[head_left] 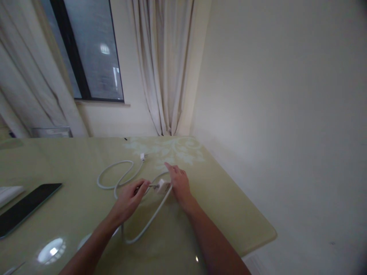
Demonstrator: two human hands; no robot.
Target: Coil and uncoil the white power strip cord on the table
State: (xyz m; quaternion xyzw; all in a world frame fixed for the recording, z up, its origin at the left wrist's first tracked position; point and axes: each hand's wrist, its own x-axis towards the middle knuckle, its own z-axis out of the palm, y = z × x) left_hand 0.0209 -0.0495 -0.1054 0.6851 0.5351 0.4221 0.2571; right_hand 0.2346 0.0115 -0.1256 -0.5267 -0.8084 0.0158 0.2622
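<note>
A small white power strip (163, 186), with slots in its near face, is between my two hands, just over the table. My left hand (130, 200) is closed in a pinch on a cord (153, 185) that runs into the strip's left side. My right hand (179, 183) grips the strip from its right side, index finger stretched forward and thumb mostly hidden. A thick white cable (149, 223) loops from beside my right hand toward me and behind my left wrist. More of it curls on the table to the left, ending in a white plug (142, 156).
The pale green glossy table (229, 217) meets a bare wall on its right. A flat black slab-like object (28, 208) and a white object (10, 194) lie at the left. Curtains (164, 68) and a dark-framed window (91, 49) stand behind. A tiny dark piece (125, 139) lies near the far edge.
</note>
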